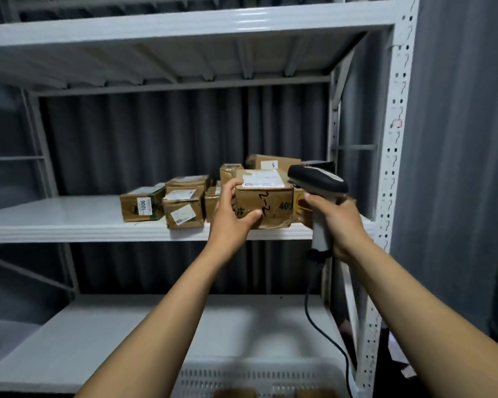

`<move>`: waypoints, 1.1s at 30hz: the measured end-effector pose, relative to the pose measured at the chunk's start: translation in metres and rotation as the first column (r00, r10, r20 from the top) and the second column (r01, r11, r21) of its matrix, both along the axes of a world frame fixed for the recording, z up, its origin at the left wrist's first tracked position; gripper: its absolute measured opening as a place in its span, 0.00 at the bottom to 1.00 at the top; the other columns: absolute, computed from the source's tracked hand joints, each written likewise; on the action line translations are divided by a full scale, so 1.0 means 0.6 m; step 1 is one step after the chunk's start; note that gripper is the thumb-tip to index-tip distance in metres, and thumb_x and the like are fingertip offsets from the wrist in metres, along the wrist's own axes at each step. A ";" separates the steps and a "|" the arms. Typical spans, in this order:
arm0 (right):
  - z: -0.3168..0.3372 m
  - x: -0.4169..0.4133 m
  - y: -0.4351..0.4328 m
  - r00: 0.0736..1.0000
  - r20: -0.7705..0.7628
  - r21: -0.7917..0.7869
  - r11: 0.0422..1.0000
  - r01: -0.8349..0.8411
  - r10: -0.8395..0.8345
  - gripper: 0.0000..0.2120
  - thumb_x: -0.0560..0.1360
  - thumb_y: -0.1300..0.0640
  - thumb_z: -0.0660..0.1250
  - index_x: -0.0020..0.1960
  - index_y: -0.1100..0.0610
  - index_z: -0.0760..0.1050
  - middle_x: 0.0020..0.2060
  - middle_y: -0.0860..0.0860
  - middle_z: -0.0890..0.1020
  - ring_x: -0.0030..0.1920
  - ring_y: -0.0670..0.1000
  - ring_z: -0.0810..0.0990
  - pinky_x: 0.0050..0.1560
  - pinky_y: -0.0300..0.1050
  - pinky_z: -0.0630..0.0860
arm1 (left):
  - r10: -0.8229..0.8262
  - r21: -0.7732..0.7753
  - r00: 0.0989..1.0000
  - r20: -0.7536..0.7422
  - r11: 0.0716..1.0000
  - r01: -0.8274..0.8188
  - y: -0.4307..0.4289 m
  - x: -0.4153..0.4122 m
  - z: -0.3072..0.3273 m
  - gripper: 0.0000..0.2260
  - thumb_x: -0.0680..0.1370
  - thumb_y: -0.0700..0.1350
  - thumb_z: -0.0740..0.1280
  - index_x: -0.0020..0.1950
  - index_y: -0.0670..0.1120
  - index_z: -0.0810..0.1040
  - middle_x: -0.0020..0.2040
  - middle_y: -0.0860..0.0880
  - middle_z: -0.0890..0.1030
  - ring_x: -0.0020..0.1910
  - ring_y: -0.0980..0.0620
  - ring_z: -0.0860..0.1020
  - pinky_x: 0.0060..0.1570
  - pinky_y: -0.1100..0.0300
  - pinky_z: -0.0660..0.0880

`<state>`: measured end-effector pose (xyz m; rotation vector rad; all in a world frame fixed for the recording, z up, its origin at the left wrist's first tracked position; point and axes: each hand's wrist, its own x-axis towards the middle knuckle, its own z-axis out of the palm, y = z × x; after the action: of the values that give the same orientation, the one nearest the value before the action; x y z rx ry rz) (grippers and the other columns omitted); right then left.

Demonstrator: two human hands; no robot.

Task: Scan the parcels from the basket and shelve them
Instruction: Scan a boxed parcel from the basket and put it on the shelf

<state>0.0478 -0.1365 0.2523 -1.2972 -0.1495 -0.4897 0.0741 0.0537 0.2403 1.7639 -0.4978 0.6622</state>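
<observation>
I read the shelf [69, 216] as white-painted metal, smooth with a faint sheen. The parcel [270, 202] is matt brown cardboard, creased and scuffed, with a white paper label [263, 179]. The scanner [319, 179] looks like smooth black and grey plastic, its cable [314, 317] dull black. I see a matt grey cloth curtain [156, 139] and a perforated white plastic basket [242, 377].

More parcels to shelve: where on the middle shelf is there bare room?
The middle shelf is bare at left, from its edge to the box labelled 1006. The lower shelf looks bare too. Right of that box, parcels crowd up to the post.
</observation>
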 end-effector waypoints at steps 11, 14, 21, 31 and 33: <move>0.043 0.085 -0.125 0.989 -0.039 -0.045 0.989 0.143 -0.145 0.03 0.75 0.62 0.71 0.45 0.63 0.79 0.40 0.61 0.83 0.40 0.56 0.82 0.45 0.51 0.80 | -0.026 0.021 1.000 -0.005 0.999 0.026 -0.142 0.151 0.075 0.27 0.74 0.37 0.71 0.67 0.55 0.64 0.64 0.50 0.73 0.62 0.52 0.73 0.58 0.58 0.73; 0.040 0.105 -0.149 0.982 -0.039 -0.060 0.981 0.182 -0.185 0.04 0.75 0.62 0.71 0.42 0.61 0.78 0.31 0.53 0.84 0.34 0.53 0.82 0.45 0.51 0.81 | 0.042 0.074 0.999 -0.025 0.996 -0.040 -0.182 0.196 0.077 0.25 0.75 0.39 0.71 0.66 0.54 0.65 0.62 0.47 0.75 0.61 0.48 0.75 0.56 0.58 0.72; 0.022 0.147 -0.176 0.983 -0.031 -0.078 0.981 0.180 -0.183 0.06 0.74 0.61 0.72 0.49 0.62 0.79 0.33 0.52 0.85 0.38 0.55 0.84 0.46 0.52 0.81 | 0.278 0.343 0.956 0.098 0.892 -0.294 -0.211 0.248 0.099 0.26 0.78 0.46 0.68 0.73 0.47 0.63 0.71 0.42 0.66 0.68 0.42 0.69 0.64 0.51 0.70; 0.006 0.165 -0.178 0.979 -0.055 -0.088 0.978 0.189 -0.195 0.05 0.73 0.62 0.72 0.47 0.61 0.79 0.37 0.57 0.84 0.37 0.56 0.82 0.45 0.53 0.80 | 0.085 0.747 0.771 0.631 0.205 -0.633 -0.141 0.276 0.038 0.27 0.81 0.62 0.51 0.78 0.53 0.52 0.78 0.49 0.42 0.78 0.46 0.42 0.76 0.42 0.46; 0.006 0.166 -0.173 0.980 -0.055 -0.091 0.978 0.186 -0.192 0.04 0.73 0.62 0.72 0.46 0.61 0.79 0.38 0.60 0.84 0.37 0.56 0.81 0.43 0.52 0.79 | 0.112 0.770 0.786 0.609 0.158 -0.619 -0.146 0.282 0.046 0.28 0.81 0.63 0.48 0.79 0.54 0.48 0.77 0.51 0.37 0.77 0.46 0.37 0.75 0.42 0.43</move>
<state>0.1472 -0.2400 0.2559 -1.4167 0.0072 -0.6088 0.2432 -0.0340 0.2677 3.0609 -0.8878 1.3181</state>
